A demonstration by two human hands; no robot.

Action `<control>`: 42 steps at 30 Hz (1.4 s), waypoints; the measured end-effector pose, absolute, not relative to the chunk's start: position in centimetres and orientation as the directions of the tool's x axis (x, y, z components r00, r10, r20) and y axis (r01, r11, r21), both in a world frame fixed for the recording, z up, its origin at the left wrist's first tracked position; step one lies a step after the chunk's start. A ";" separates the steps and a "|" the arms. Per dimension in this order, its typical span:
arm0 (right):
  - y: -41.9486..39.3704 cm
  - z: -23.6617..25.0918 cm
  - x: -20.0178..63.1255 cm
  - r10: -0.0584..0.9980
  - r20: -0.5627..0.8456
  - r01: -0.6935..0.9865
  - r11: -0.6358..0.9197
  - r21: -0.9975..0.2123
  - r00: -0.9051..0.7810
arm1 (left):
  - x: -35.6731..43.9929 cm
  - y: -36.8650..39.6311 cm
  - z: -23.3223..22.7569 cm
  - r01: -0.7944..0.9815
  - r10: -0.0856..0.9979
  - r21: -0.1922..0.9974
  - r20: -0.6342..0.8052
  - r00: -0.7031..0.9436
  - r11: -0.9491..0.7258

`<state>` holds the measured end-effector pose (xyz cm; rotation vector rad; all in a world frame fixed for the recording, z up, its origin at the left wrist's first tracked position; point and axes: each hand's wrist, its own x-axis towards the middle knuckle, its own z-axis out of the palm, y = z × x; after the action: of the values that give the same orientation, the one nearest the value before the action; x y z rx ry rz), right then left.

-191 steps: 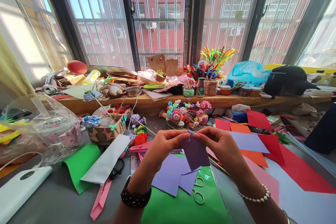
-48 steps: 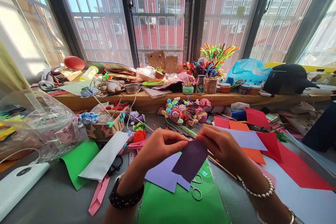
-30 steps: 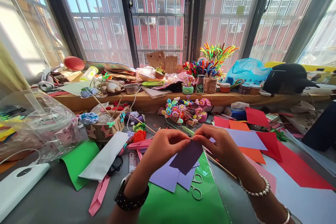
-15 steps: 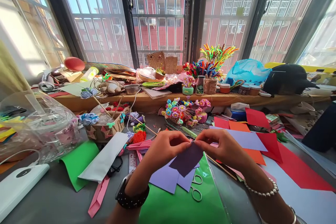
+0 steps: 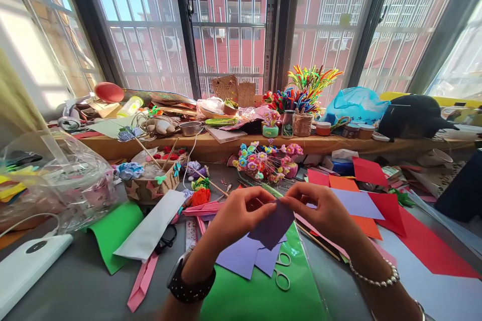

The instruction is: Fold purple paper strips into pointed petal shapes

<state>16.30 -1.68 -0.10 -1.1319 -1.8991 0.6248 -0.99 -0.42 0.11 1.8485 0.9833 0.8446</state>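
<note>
— Grey worktable [image 5: 75, 286] under barred windows; what do we list at centre?

— Dark purple paper piece [image 5: 271, 225], held above the green sheet [image 5: 259, 296]. Our left hand [image 5: 237, 213] at 9 o'clock, right hand [image 5: 324, 210] at 3 o'clock, fingertips pinched on its top edge. Scissors [image 5: 281, 273] at 6 o'clock.

Scissors [image 5: 281, 272] on sheet [image 5: 259, 296], right of ruler [image 5: 191, 233]

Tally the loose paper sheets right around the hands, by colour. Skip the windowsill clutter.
Purple, held by left hand and right hand: 1, the purple piece
Lilac sheets on the table under the hands: 2
Green sheets: 2
White sheet: 1
Total: 6
</note>
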 end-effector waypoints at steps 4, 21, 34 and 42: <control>-1.8 -0.1 15.9 0.868 0.431 0.478 0.495 -0.726 -0.246 | -0.4 -0.5 -0.2 0.308 0.886 0.902 0.148 0.440 -0.303; -1.4 -0.4 16.3 0.920 0.340 0.350 0.390 -0.852 -0.197 | -1.0 0.2 -0.5 0.355 0.899 0.874 0.180 0.398 -0.332; -1.1 -1.1 14.5 0.983 0.182 -0.336 0.184 -0.924 0.038 | 1.1 -0.5 -0.5 -0.165 0.957 0.972 0.200 0.211 -0.167; -1.3 -1.7 13.4 0.978 0.183 -0.291 0.146 -0.945 -0.104 | 1.4 -0.4 -1.3 -0.286 0.976 0.943 0.200 0.080 -0.170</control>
<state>13.44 -1.34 -1.73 -0.8128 -1.1609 1.2984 1.44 -0.43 -1.26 1.1779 0.8263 1.3831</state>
